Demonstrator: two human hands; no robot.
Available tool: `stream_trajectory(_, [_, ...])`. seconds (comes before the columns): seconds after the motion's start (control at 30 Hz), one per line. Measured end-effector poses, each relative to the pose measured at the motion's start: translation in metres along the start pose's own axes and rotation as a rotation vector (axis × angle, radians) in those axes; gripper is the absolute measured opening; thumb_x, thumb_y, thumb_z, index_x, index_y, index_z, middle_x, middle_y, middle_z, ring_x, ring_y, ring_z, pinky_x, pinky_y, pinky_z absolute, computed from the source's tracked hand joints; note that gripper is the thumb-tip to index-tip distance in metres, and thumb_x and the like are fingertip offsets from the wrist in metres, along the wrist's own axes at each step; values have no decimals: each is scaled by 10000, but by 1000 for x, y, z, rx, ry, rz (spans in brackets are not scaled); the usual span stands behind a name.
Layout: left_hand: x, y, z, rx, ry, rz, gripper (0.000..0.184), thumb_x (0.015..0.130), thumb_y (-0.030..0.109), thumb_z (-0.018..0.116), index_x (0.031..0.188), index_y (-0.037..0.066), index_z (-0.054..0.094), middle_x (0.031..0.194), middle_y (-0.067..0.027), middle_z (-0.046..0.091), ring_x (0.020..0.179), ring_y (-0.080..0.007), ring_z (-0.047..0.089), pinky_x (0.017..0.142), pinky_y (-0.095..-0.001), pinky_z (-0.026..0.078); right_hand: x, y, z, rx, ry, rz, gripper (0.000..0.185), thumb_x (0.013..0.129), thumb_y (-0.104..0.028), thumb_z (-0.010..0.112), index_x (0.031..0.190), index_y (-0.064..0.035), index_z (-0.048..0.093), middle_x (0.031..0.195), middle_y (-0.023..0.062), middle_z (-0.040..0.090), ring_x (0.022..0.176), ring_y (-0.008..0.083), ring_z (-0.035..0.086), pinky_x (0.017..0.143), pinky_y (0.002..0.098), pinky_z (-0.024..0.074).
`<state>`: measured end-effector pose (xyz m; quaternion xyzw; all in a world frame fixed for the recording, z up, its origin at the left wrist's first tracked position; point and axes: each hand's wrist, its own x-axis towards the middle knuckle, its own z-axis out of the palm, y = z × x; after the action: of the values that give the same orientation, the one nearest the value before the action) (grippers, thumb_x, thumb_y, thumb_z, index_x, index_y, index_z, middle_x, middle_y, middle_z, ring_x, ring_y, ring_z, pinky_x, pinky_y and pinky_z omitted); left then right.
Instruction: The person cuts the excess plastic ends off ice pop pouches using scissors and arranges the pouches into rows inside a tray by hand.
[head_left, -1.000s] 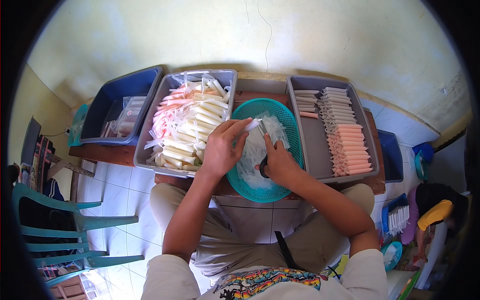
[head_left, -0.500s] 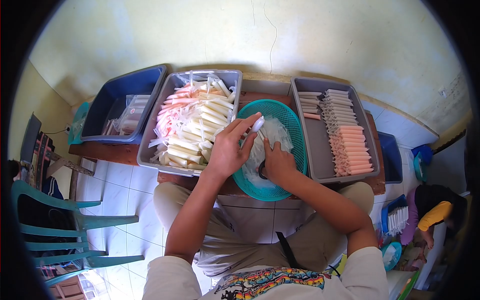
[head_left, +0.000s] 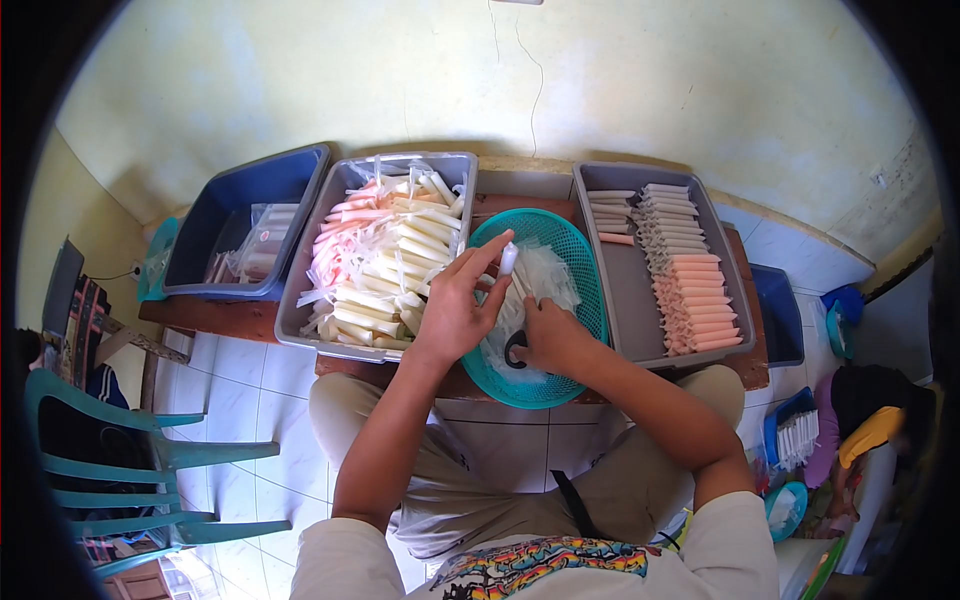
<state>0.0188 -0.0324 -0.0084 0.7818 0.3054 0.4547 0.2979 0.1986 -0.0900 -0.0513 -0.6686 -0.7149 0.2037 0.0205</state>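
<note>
My left hand (head_left: pixel 455 305) is closed around a white ice pop tube (head_left: pixel 508 259), with its rounded end showing above the fingers. Scissors (head_left: pixel 516 350) with a black handle are gripped in my right hand (head_left: pixel 555 338), just right of the left one. Their blades point up towards the tube; whether they touch it I cannot tell. Both hands are over a green mesh basket (head_left: pixel 597 320) that holds clear plastic scraps (head_left: pixel 550 275). Left of it, a grey tray (head_left: pixel 468 175) is heaped with pink and cream tubes (head_left: pixel 390 260) with loose plastic ends.
On the right, another grey tray (head_left: pixel 628 300) has neat rows of short-ended pink and whitish tubes (head_left: pixel 700 280). A dark blue bin (head_left: pixel 215 215) with packed bags stands at far left. Green chairs (head_left: pixel 150 450) are at lower left. Another person (head_left: pixel 860 420) bends at far right.
The view has shifted slightly, so the trays and basket appear a little lower. The white tube in my left hand has tipped more upright. Both hands keep their hold.
</note>
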Motion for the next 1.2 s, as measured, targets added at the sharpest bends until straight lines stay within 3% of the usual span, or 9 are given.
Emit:
stream_trajectory(0.1, [2, -2, 4, -39, 13, -9, 576, 911, -91, 740, 1444, 103, 639, 1126, -120, 747, 968, -210, 759, 775, -337, 660, -5, 7, -12, 52, -61, 3, 877, 870, -298, 851, 1522, 124, 443, 1263, 304, 662, 1096, 456, 719, 941, 487, 604])
stream_trajectory(0.17, [2, -3, 8, -64, 17, -10, 557, 910, -99, 731, 1425, 95, 641, 1114, -133, 739, 955, -231, 763, 762, -356, 668, -12, 15, -19, 60, 112, -134, 707, 894, -289, 829, 1431, 86, 564, 1110, 273, 733, 1060, 433, 735, 912, 490, 602])
stream_trajectory(0.37, [3, 2, 25, -159, 25, -87, 495, 908, -109, 739, 1347, 83, 614, 1116, -127, 748, 1004, -220, 783, 810, -350, 679, -26, 25, -50, 350, 399, -252, 446, 902, -219, 837, 1271, -13, 696, 1038, 193, 779, 916, 335, 778, 827, 444, 604])
stream_trajectory(0.57, [14, 14, 50, -285, 7, -80, 467, 943, -100, 747, 1330, 57, 539, 1096, -100, 699, 1078, -181, 750, 879, -311, 631, -33, 52, -63, 452, 522, -341, 263, 927, -185, 798, 1141, -45, 738, 1008, 167, 774, 927, 353, 761, 822, 448, 591])
stream_trajectory(0.77, [30, 20, 87, -529, 59, -120, 365, 956, -70, 753, 1248, 24, 556, 1107, -149, 752, 1025, -216, 783, 867, -321, 627, -54, 83, -86, 369, 580, -300, 248, 915, -147, 807, 1127, -35, 743, 1031, 145, 758, 888, 348, 735, 794, 422, 582])
stream_trajectory(0.83, [39, 25, 95, -410, 17, -95, 346, 956, -36, 775, 1214, 31, 554, 1080, -140, 765, 997, -212, 784, 827, -316, 614, -58, 99, -94, 340, 636, -310, 237, 906, -150, 806, 1110, -47, 746, 1031, 142, 757, 938, 355, 724, 824, 448, 571])
stream_trajectory(0.9, [48, 21, 109, -377, -11, -92, 315, 988, -3, 761, 1237, 42, 573, 1100, -115, 759, 1046, -165, 744, 869, -295, 589, -57, 117, -102, 311, 692, -326, 225, 897, -153, 804, 1094, -58, 748, 1032, 138, 756, 989, 361, 712, 854, 474, 560])
stream_trajectory(1.0, [67, 20, 145, -284, -7, -96, 226, 978, 43, 790, 1183, 13, 701, 1051, -82, 777, 990, -135, 755, 864, -281, 585, -56, 157, -115, 209, 763, -295, 212, 889, -143, 799, 1080, -65, 751, 1030, 125, 748, 1049, 350, 687, 888, 468, 554])
stream_trajectory(1.2, [105, 14, 193, -58, -45, -24, 226, 976, 116, 790, 1186, 36, 768, 1027, -140, 807, 898, -195, 790, 807, -331, 603, -45, 217, -131, 92, 783, -195, 208, 878, -114, 815, 1065, -47, 749, 1053, 137, 739, 1058, 362, 680, 912, 456, 552])
